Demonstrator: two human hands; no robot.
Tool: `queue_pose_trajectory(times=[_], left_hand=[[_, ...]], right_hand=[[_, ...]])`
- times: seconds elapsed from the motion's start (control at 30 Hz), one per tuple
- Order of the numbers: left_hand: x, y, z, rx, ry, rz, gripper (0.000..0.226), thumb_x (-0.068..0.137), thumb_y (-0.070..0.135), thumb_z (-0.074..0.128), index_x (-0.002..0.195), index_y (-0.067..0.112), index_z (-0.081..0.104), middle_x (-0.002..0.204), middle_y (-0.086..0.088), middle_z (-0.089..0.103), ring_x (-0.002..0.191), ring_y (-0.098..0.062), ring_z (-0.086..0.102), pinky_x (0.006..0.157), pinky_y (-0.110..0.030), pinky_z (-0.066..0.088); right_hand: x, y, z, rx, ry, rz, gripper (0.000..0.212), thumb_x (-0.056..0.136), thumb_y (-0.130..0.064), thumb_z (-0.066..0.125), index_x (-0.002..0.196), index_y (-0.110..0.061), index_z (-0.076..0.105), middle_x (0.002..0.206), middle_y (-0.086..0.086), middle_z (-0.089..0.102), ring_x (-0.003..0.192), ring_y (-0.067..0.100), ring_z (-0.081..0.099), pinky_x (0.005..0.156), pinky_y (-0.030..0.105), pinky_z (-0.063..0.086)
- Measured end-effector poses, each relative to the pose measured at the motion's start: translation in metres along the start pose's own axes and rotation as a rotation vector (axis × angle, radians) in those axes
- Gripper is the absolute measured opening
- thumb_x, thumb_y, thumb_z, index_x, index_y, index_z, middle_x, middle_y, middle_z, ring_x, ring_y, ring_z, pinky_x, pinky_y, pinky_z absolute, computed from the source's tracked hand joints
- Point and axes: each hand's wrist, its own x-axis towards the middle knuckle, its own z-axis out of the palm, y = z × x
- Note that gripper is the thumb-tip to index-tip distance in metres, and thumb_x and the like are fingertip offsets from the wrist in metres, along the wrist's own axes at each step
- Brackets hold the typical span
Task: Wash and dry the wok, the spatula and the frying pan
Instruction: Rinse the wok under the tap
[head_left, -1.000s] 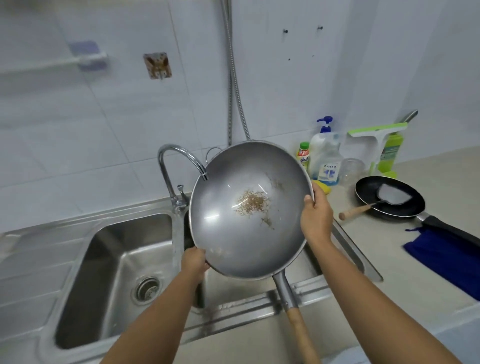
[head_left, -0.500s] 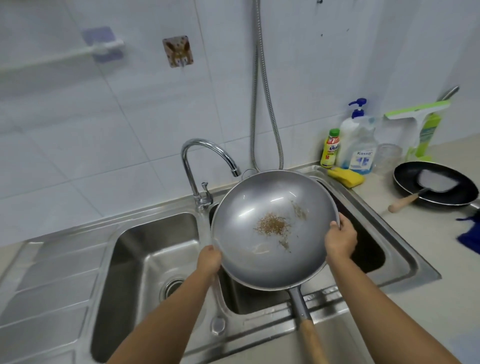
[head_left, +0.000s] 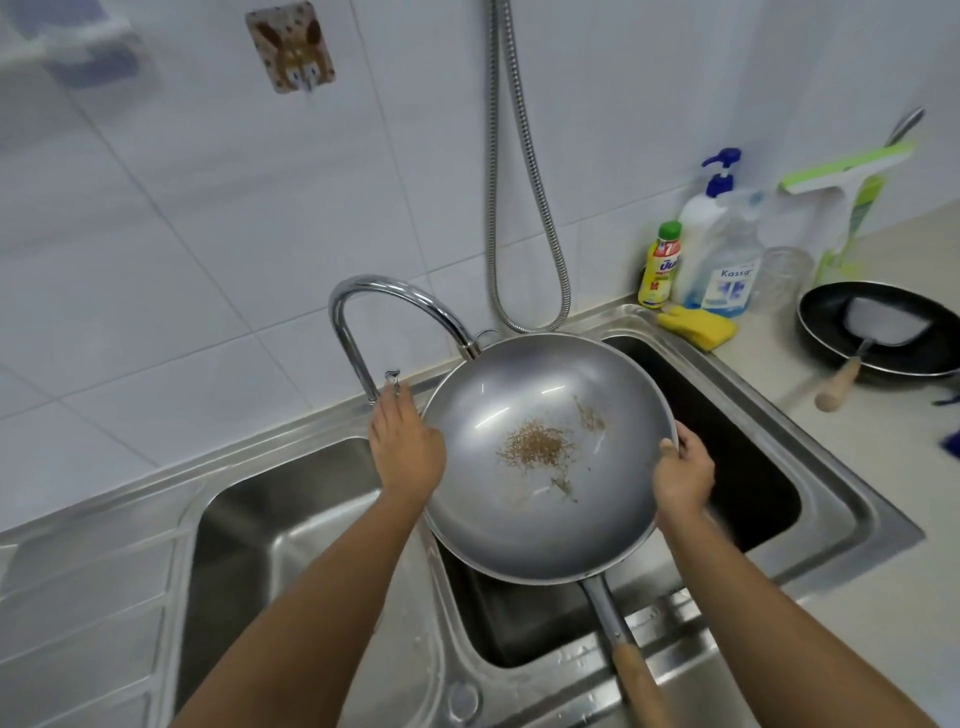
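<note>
Beneath both hands, a stainless-steel double sink (head_left: 311, 519), its darker right basin directly under the right fingers.

Held tilted above that right basin, a round grey steel wok (head_left: 493, 519), wooden-ended handle pointing back toward the wearer. Scattered in its middle, between the two hands, brown crumbly residue (head_left: 535, 447).

Clamped on the wok's right rim, the right hand (head_left: 680, 475): thumb hooked over the edge, other fingers curled out of sight beneath.

At the wok's left rim, the left hand (head_left: 408, 449), back uppermost, fingers stretched out together. Fingertips at the small lever (head_left: 392, 378) of a curved chrome tap (head_left: 363, 306); cannot tell whether touching it, nor whether the thumb meets the wok. Spout end just beyond the wok's far rim, ahead and to the right of the left fingertips.

Well right of the right fingers, on a pale counter (head_left: 857, 467), a round black frying pan (head_left: 826, 322). Lying in it, a metal spatula (head_left: 883, 325), wooden grip resting over the near rim.

Ahead of both hands, hanging on the white tiled wall, a ribbed metal hose (head_left: 491, 208).

Ahead and right of the right fingers, standing together by the wall: a white pump bottle (head_left: 698, 244), a clear labelled bottle (head_left: 732, 270) and a small yellow green-capped bottle (head_left: 660, 270). Just before them, at the sink's far corner, a yellow sponge (head_left: 698, 325).
</note>
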Motion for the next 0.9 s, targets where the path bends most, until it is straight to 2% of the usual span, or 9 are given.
queue_pose_trajectory(times=[0.1,0.17,0.23,0.37,0.43,0.47,0.6,0.73,0.9], left_hand=[[0.032,-0.001,-0.006,0.132,-0.051,0.101,0.072,0.087,0.013,0.053,0.151,0.005,0.021,0.157,-0.016,0.021,0.143,-0.034,0.022,0.119,-0.046,0.015],[0.048,-0.002,-0.006,0.165,-0.101,0.128,0.071,0.089,0.014,0.050,0.152,0.004,0.018,0.158,-0.016,0.020,0.144,-0.032,0.020,0.119,-0.046,0.015],[0.054,-0.004,-0.007,0.131,-0.101,0.128,0.067,0.088,0.009,0.050,0.150,0.002,0.024,0.153,-0.018,0.029,0.141,-0.033,0.027,0.117,-0.045,0.021],[0.040,-0.014,-0.003,0.018,0.037,0.156,0.056,0.082,0.000,0.053,0.137,-0.002,0.045,0.128,-0.019,0.053,0.120,-0.036,0.049,0.103,-0.046,0.041],[0.020,-0.025,0.006,-0.006,0.109,0.193,0.053,0.076,-0.002,0.052,0.129,-0.002,0.051,0.113,-0.017,0.058,0.106,-0.037,0.055,0.093,-0.046,0.046],[0.007,-0.031,0.011,0.000,0.118,0.205,0.054,0.074,-0.002,0.053,0.128,-0.002,0.051,0.112,-0.017,0.058,0.106,-0.036,0.056,0.094,-0.045,0.046],[-0.038,-0.042,0.028,0.047,-0.014,0.163,0.066,0.081,0.004,0.058,0.143,0.001,0.038,0.141,-0.015,0.046,0.134,-0.032,0.041,0.115,-0.047,0.025],[-0.051,-0.038,0.039,0.125,-0.152,0.106,0.070,0.089,0.013,0.052,0.151,0.003,0.023,0.156,-0.012,0.028,0.146,-0.027,0.023,0.119,-0.050,0.012],[-0.056,-0.036,0.044,0.203,-0.180,0.081,0.074,0.089,0.016,0.050,0.153,0.003,0.016,0.160,-0.011,0.019,0.148,-0.027,0.017,0.118,-0.055,0.010]], right_hand=[[0.001,0.006,0.000,-0.029,0.008,0.010,0.035,0.101,-0.015,0.044,0.135,-0.020,0.054,0.129,0.007,0.059,0.118,0.027,0.057,0.096,0.038,0.045],[0.002,0.007,0.001,-0.045,0.008,0.002,0.036,0.101,-0.015,0.044,0.136,-0.020,0.053,0.130,0.007,0.059,0.119,0.028,0.056,0.095,0.038,0.045],[0.002,0.008,-0.002,-0.069,-0.014,-0.005,0.037,0.101,-0.015,0.044,0.137,-0.019,0.052,0.130,0.007,0.058,0.119,0.028,0.056,0.096,0.040,0.045],[0.001,0.016,-0.006,-0.104,-0.076,-0.008,0.039,0.101,-0.016,0.044,0.138,-0.023,0.050,0.131,0.004,0.058,0.118,0.026,0.056,0.100,0.045,0.047],[0.000,0.019,-0.005,-0.105,-0.076,-0.001,0.040,0.101,-0.017,0.043,0.139,-0.026,0.049,0.133,0.002,0.058,0.119,0.025,0.056,0.101,0.047,0.047],[-0.001,0.019,-0.005,-0.102,-0.071,0.002,0.040,0.101,-0.017,0.042,0.139,-0.026,0.049,0.133,0.002,0.057,0.120,0.024,0.056,0.102,0.047,0.047],[-0.005,0.016,-0.003,-0.097,-0.061,-0.010,0.040,0.102,-0.015,0.041,0.140,-0.024,0.049,0.134,0.003,0.057,0.120,0.025,0.055,0.101,0.041,0.046],[-0.008,0.015,-0.006,-0.123,-0.077,-0.020,0.041,0.103,-0.017,0.040,0.143,-0.023,0.045,0.138,0.004,0.053,0.125,0.027,0.051,0.102,0.044,0.043],[-0.007,0.020,-0.009,-0.196,-0.129,-0.025,0.048,0.103,-0.022,0.039,0.150,-0.027,0.032,0.148,0.004,0.043,0.133,0.028,0.045,0.107,0.046,0.039]])
